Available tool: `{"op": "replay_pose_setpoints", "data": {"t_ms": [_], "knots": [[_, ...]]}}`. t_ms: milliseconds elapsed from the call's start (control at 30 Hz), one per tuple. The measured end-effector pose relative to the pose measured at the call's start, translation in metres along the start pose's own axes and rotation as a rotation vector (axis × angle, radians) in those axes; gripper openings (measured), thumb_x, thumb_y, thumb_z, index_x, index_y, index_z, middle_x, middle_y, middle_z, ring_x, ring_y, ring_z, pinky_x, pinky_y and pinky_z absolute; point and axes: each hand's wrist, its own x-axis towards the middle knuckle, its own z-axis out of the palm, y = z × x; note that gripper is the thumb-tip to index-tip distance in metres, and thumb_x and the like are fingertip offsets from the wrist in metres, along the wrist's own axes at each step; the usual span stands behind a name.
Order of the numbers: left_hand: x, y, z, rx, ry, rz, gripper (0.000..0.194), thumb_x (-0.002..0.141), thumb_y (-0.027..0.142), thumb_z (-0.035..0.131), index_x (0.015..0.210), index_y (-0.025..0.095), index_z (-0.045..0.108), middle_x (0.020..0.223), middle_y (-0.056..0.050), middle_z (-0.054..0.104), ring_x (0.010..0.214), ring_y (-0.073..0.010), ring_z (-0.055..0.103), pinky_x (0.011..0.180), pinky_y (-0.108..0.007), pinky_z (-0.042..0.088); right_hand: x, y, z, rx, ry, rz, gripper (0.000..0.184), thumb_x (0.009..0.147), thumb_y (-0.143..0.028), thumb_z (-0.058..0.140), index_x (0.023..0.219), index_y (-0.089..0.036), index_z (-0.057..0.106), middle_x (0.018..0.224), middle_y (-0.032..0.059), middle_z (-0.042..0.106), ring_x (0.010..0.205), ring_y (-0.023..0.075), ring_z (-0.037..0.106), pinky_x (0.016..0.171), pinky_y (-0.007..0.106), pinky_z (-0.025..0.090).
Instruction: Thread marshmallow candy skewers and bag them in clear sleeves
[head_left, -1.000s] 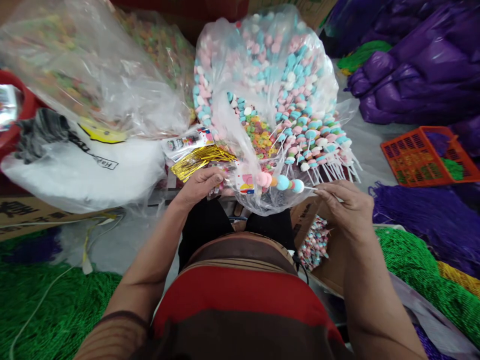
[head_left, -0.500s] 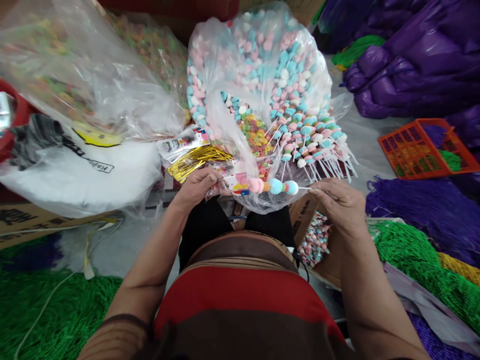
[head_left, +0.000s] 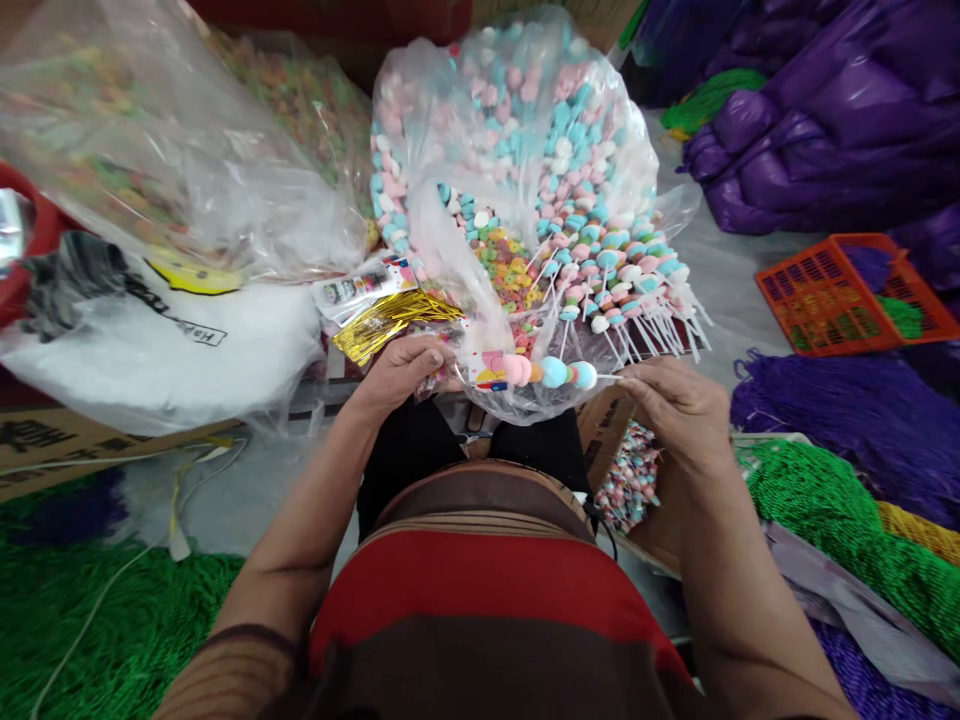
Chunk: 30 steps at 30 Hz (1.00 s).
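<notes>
My left hand [head_left: 411, 372] pinches a small clear wrapper bag [head_left: 487, 370] with a colourful print, which points to the right. Between thumb and fingers of my right hand [head_left: 679, 410] is the white stick of a candy skewer [head_left: 553, 372]. Pink, orange and blue sweets are threaded along it, and it lies level with its pink end at the bag's mouth. How far that end sits inside the bag I cannot tell. Just beyond my hands are gold twist ties [head_left: 394, 322], a stack of printed wrappers [head_left: 367, 288] and a pile of candy skewers [head_left: 611, 265].
A big clear bag of pink, blue and white sweets [head_left: 517, 90] stands behind, with ring sweets [head_left: 506, 265] before it. At left is a white plastic bag [head_left: 165, 360]. A carton [head_left: 607, 430] beside my legs holds wrapped sweets. An orange basket [head_left: 799, 325] stands right.
My left hand and the wrapper bag have shifted slightly right. The skewer has also moved a little rightward at its pink end, while my right hand stays almost in place.
</notes>
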Motion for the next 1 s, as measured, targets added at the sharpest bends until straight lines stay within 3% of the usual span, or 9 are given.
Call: {"op": "replay_pose_setpoints", "data": {"t_ms": [167, 333, 433, 733, 1000], "knots": [[0.002, 0.001, -0.001, 0.061, -0.038, 0.016, 0.059, 0.077, 0.073, 0.075, 0.071, 0.015, 0.075, 0.06, -0.001, 0.062, 0.051, -0.0087, 0.052, 0.047, -0.02, 0.04, 0.0, 0.005, 0.002, -0.093, 0.018, -0.044, 0.029, 0.097, -0.048, 0.066, 0.085, -0.026, 0.08, 0.073, 0.0051, 0.074, 0.068, 0.0213, 0.066, 0.068, 0.036, 0.051], [0.001, 0.002, -0.001, 0.129, -0.075, 0.024, 0.059, 0.082, 0.073, 0.07, 0.071, 0.015, 0.074, 0.057, 0.0, 0.059, 0.048, -0.0091, 0.049, 0.046, -0.022, 0.036, -0.002, -0.001, 0.004, 0.012, 0.017, 0.053, 0.026, 0.095, -0.048, 0.069, 0.086, -0.026, 0.08, 0.077, 0.0047, 0.075, 0.07, 0.0209, 0.068, 0.066, 0.035, 0.053], [0.001, 0.003, -0.005, 0.217, -0.126, 0.023, 0.06, 0.087, 0.072, 0.065, 0.074, 0.015, 0.075, 0.059, -0.001, 0.06, 0.052, -0.0104, 0.049, 0.052, -0.024, 0.038, -0.003, -0.006, 0.005, 0.12, -0.029, 0.118, 0.028, 0.094, -0.05, 0.069, 0.085, -0.026, 0.08, 0.077, 0.0038, 0.075, 0.068, 0.0204, 0.068, 0.064, 0.034, 0.054], [0.003, 0.014, -0.012, 0.351, -0.044, 0.084, 0.063, 0.085, 0.077, 0.062, 0.075, 0.017, 0.074, 0.068, -0.003, 0.067, 0.066, -0.0146, 0.057, 0.065, -0.026, 0.047, 0.001, -0.008, -0.001, 0.207, -0.1, 0.147, 0.035, 0.091, -0.058, 0.071, 0.079, -0.025, 0.077, 0.075, 0.0039, 0.074, 0.068, 0.02, 0.068, 0.064, 0.033, 0.053], [0.0, 0.011, -0.013, 0.377, -0.097, 0.084, 0.062, 0.087, 0.076, 0.061, 0.076, 0.016, 0.074, 0.069, -0.004, 0.068, 0.064, -0.0136, 0.057, 0.064, -0.025, 0.047, -0.007, 0.003, 0.01, 0.241, -0.018, 0.214, 0.033, 0.092, -0.055, 0.068, 0.082, -0.025, 0.076, 0.077, 0.0023, 0.074, 0.072, 0.0203, 0.068, 0.07, 0.034, 0.056]]}}
